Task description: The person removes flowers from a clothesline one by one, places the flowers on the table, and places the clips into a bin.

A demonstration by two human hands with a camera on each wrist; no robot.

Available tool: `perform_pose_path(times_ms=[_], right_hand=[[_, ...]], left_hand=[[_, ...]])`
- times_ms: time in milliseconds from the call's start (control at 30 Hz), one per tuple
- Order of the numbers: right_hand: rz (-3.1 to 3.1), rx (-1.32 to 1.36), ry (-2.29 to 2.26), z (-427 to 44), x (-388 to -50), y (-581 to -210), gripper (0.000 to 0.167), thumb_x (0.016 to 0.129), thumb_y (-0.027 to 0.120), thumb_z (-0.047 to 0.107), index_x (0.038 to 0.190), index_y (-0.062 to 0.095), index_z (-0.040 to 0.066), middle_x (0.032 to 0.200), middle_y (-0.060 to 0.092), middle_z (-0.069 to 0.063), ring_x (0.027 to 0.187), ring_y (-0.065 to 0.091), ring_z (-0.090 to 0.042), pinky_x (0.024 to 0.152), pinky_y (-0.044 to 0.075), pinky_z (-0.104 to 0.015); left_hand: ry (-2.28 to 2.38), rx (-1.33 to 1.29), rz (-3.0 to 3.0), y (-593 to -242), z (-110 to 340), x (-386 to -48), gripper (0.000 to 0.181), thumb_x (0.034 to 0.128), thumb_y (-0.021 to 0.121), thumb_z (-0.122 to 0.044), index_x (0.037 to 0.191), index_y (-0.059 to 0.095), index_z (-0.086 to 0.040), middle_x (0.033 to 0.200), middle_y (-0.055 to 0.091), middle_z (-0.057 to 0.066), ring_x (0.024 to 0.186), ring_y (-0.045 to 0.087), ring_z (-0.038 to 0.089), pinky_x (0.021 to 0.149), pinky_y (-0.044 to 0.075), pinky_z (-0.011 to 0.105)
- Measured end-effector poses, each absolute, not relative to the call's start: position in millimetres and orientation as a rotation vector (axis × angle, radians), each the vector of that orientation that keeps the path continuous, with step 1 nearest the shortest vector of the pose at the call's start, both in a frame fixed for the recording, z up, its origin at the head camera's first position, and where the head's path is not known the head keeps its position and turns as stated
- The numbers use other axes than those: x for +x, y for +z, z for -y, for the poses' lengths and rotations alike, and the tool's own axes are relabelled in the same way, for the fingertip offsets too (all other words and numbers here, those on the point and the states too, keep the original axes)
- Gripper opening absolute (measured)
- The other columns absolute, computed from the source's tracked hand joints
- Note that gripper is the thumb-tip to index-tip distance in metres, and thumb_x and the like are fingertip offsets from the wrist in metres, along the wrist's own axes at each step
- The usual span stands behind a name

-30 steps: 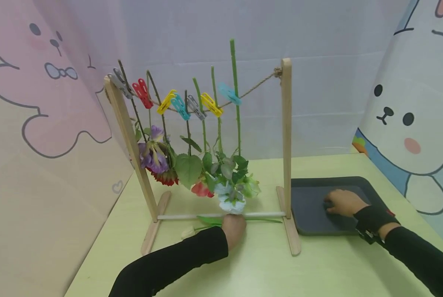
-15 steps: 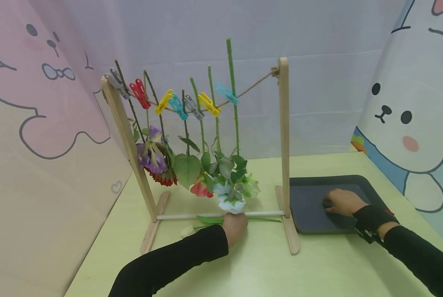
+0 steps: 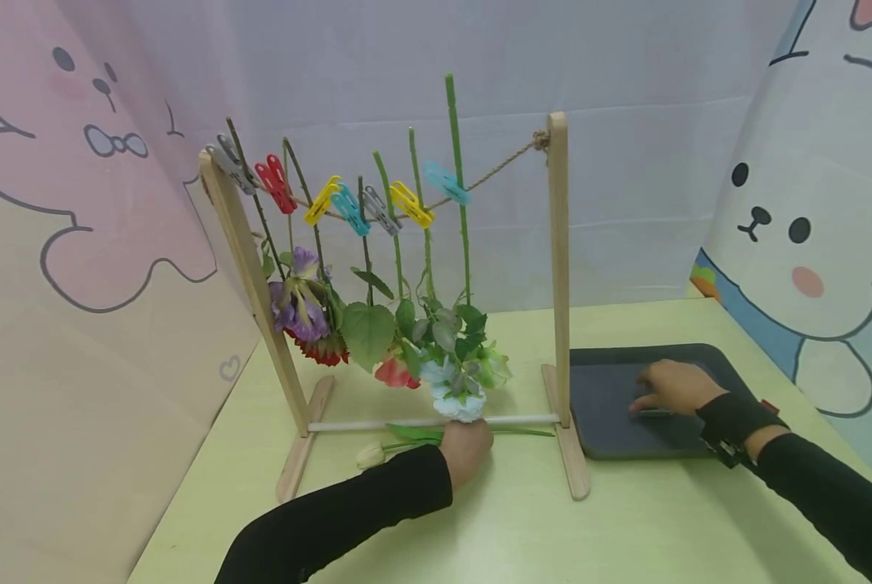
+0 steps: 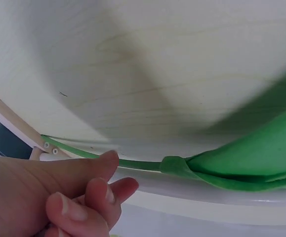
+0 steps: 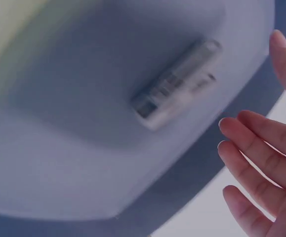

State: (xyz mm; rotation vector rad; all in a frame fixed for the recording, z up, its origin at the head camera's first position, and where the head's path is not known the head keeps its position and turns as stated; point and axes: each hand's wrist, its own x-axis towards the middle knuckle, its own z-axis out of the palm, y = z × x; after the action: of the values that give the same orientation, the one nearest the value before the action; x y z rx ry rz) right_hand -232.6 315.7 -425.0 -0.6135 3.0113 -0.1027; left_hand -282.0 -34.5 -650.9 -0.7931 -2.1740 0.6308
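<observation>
A white tulip lies at the foot of the wooden rack, its green stem running to the right. My left hand pinches that stem between thumb and fingers; the left wrist view shows the hand beside the green leaf. Over the dark tray, my right hand has its fingers spread, holding nothing. A grey clothespin rests on the tray floor in the right wrist view, apart from the fingers of my hand.
Several flowers hang upside down from the rack's rope, held by coloured clothespins such as a red one. The rack's right post stands between the hanging flowers and the tray. A white bar joins the rack's feet.
My right hand has lifted a little and its fingers have opened, uncovering the clothespin. My left hand has shifted slightly right, still on the stem.
</observation>
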Motion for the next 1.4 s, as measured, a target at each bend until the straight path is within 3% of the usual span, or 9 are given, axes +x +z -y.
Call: perform_pose_path(times_ms=[300,400,467,633,733,867,1067,1233,1400], right_hand=[[-3.116,-0.575,-0.275,-309.6,-251.5,-347.0,0.052,0.083,0.064,0.042,0.109,0.063,-0.003,0.099,0.065,-0.021,0.084,0.061,-0.034,0.07,0.049,-0.043],[-3.117,-0.444,-0.626,-304.5,-258.1,-300.3,0.051,0.089,0.057,0.04,0.118,0.058,-0.002,0.111,0.061,-0.026,0.098,0.057,-0.038,0.08,0.045,-0.049],[-3.096,-0.326,-0.905,-298.8,-261.0,-265.0,0.051,0.09,0.054,0.043,0.121,0.057,0.002,0.109,0.064,-0.014,0.1,0.056,-0.029,0.084,0.042,-0.048],[-2.99,-0.29,-1.482,-276.5,-261.6,-179.9,0.03,0.089,0.057,0.039,0.11,0.065,0.02,0.083,0.062,0.022,0.083,0.053,-0.001,0.078,0.04,-0.021],[-2.88,-0.461,-1.794,-256.3,-255.9,-139.3,0.013,0.089,0.059,0.027,0.098,0.068,0.022,0.083,0.063,0.018,0.081,0.054,-0.001,0.072,0.039,-0.011],[-2.767,-0.721,-2.062,-228.3,-245.5,-98.3,0.015,0.087,0.062,0.017,0.1,0.068,0.013,0.089,0.064,0.007,0.085,0.053,-0.009,0.076,0.039,-0.012],[-2.946,-0.88,-1.778,-187.3,-241.4,-69.2,0.026,0.089,0.06,0.018,0.115,0.061,0.014,0.103,0.058,0.009,0.096,0.044,-0.01,0.085,0.035,-0.012],[-2.988,-0.845,-1.504,-147.3,-243.6,-71.3,0.041,0.085,0.065,0.024,0.122,0.057,0.009,0.114,0.059,0.001,0.101,0.048,-0.013,0.103,0.035,-0.024],[-2.992,-0.753,-1.173,-121.3,-239.4,-82.6,0.06,0.083,0.066,0.033,0.134,0.046,0.006,0.136,0.048,-0.013,0.118,0.046,-0.023,0.104,0.034,-0.037]], left_hand=[[0.7,-0.912,2.336,-582.0,24.1,-230.9,0.046,0.0823,0.054,-0.006,0.045,0.041,-0.03,0.048,0.041,-0.013,0.044,0.041,0.003,0.033,0.031,0.026],[0.699,-0.961,2.454,-563.2,18.2,-218.4,0.041,0.0862,0.06,-0.028,0.048,0.049,-0.032,0.05,0.047,-0.014,0.046,0.045,0.002,0.035,0.034,0.024],[0.648,-0.981,2.463,-557.6,15.3,-214.8,0.043,0.0895,0.054,-0.042,0.048,0.049,-0.033,0.049,0.047,-0.015,0.044,0.045,0.002,0.035,0.033,0.024],[0.555,-0.975,2.507,-478.5,7.6,-179.8,0.049,0.0841,0.052,-0.056,0.045,0.045,-0.028,0.046,0.042,-0.015,0.041,0.043,-0.001,0.035,0.03,0.019],[0.57,-0.975,2.493,-427.0,5.2,-162.0,0.051,0.0825,0.055,-0.056,0.045,0.039,-0.025,0.046,0.04,-0.014,0.041,0.042,-0.002,0.036,0.028,0.017],[0.569,-0.941,2.429,-387.2,3.6,-158.5,0.05,0.0857,0.052,-0.056,0.05,0.039,-0.024,0.046,0.036,-0.013,0.038,0.033,-0.001,0.036,0.024,0.017],[0.282,-0.738,2.206,-331.7,10.1,-179.3,0.039,0.0879,0.057,-0.045,0.059,0.049,-0.021,0.045,0.035,-0.009,0.035,0.018,0.003,0.038,0.009,0.019],[-0.06,-0.439,2.185,-282.3,19.8,-201.5,0.029,0.0879,0.059,-0.039,0.094,0.067,-0.012,0.061,0.06,-0.002,0.034,0.038,0.008,0.036,0.02,0.019],[-0.424,-0.3,2.369,-261.0,18.1,-219.1,0.045,0.0918,0.054,-0.037,0.122,0.056,-0.003,0.08,0.067,0.006,0.048,0.053,0.015,0.041,0.032,0.023]])
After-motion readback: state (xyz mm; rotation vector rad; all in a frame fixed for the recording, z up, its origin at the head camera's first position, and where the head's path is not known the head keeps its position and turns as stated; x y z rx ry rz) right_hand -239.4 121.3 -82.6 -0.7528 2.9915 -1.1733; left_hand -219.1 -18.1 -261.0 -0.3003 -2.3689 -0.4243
